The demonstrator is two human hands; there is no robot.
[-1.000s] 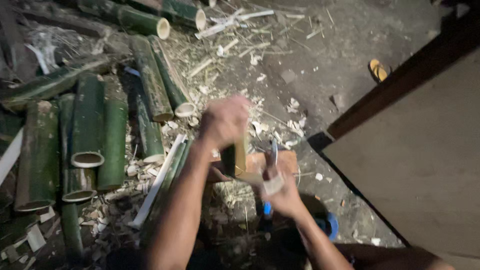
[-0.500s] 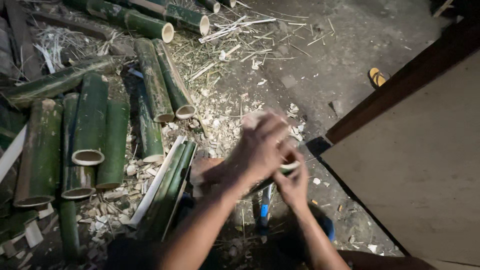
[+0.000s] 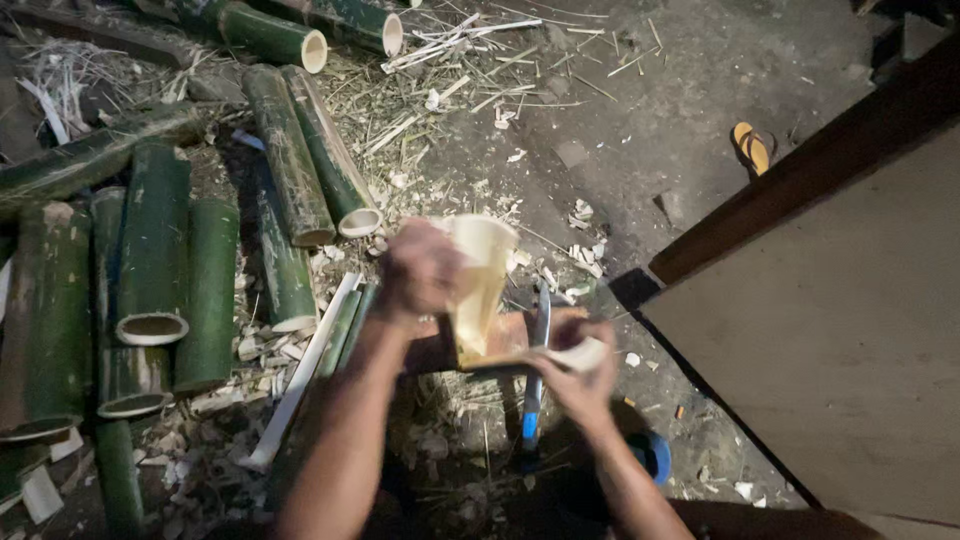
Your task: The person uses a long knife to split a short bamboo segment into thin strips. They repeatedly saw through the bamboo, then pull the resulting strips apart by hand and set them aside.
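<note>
Left hand (image 3: pixel 420 272) holds split bamboo piece (image 3: pixel 478 285) upright.

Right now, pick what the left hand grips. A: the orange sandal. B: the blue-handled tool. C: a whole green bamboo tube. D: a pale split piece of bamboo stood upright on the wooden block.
D: the left hand wraps the pale split bamboo piece, which stands on end on the wooden block; the green tubes, sandal and blue-handled tool lie untouched by it.
</note>
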